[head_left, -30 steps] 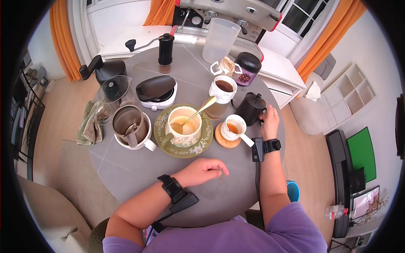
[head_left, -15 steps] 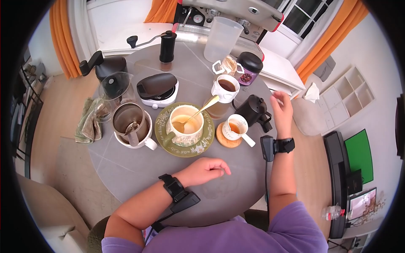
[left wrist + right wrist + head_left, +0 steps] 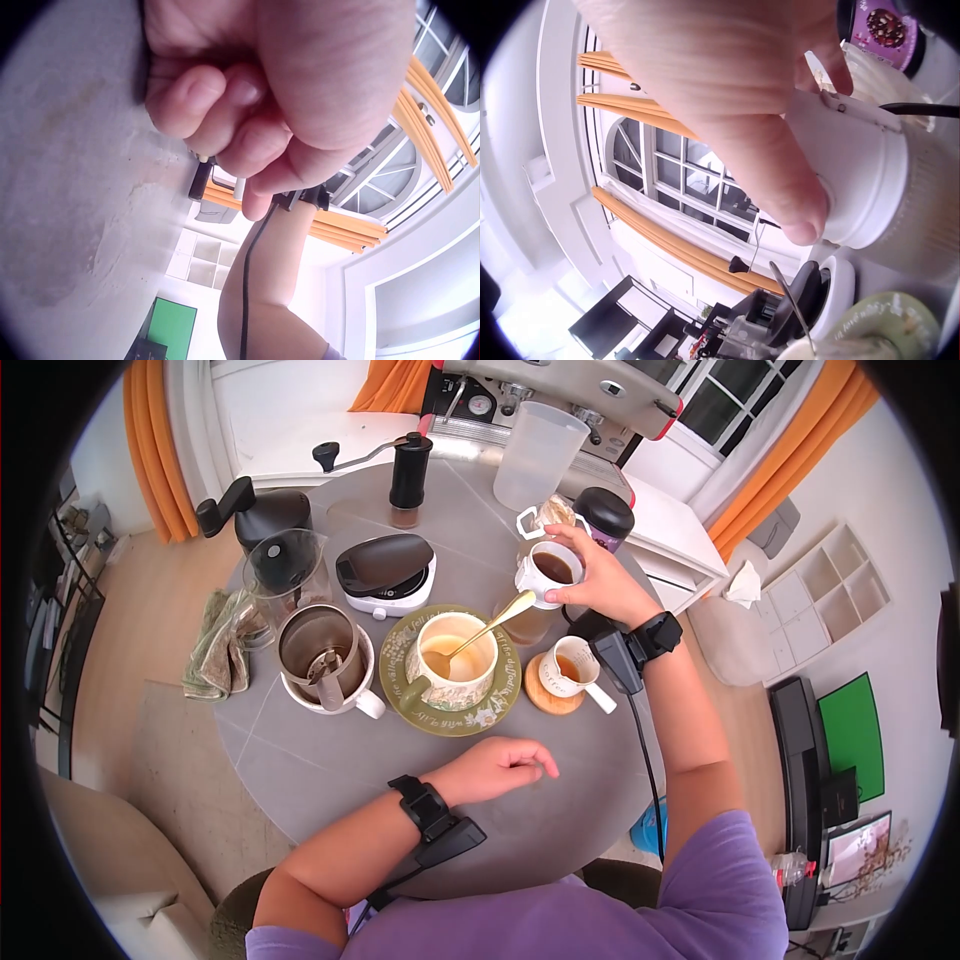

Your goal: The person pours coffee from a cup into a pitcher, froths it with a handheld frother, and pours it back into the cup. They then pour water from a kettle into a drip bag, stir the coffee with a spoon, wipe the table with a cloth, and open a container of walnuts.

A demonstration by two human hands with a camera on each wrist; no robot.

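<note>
The right hand [image 3: 600,582] grips a white cup of dark liquid [image 3: 553,567] that stands on a ribbed glass vessel. In the right wrist view, the thumb of the right hand [image 3: 780,135] presses the side of the white cup [image 3: 855,172]. The left hand [image 3: 492,768] rests near the table's front, fingers loosely curled and holding nothing; the left wrist view shows the left hand [image 3: 247,112] beside the table surface. Between the hands are a patterned cup [image 3: 455,660] with a gold spoon [image 3: 490,625] on a green saucer [image 3: 400,700], and a small handled pitcher [image 3: 568,668] on a wooden coaster.
At the left stand a metal filter in a white mug [image 3: 368,703], a glass vessel, a black grinder [image 3: 275,520] and a cloth [image 3: 215,650]. Behind are a scale [image 3: 390,600], a hand grinder [image 3: 409,475], a clear plastic pitcher [image 3: 540,455] and a dark-lidded jar [image 3: 604,510]. A black kettle is partly hidden by the right wrist.
The right hand has let go of the black kettle's handle, moved up and left, and taken hold of the white cup. The left hand has kept its pose.
</note>
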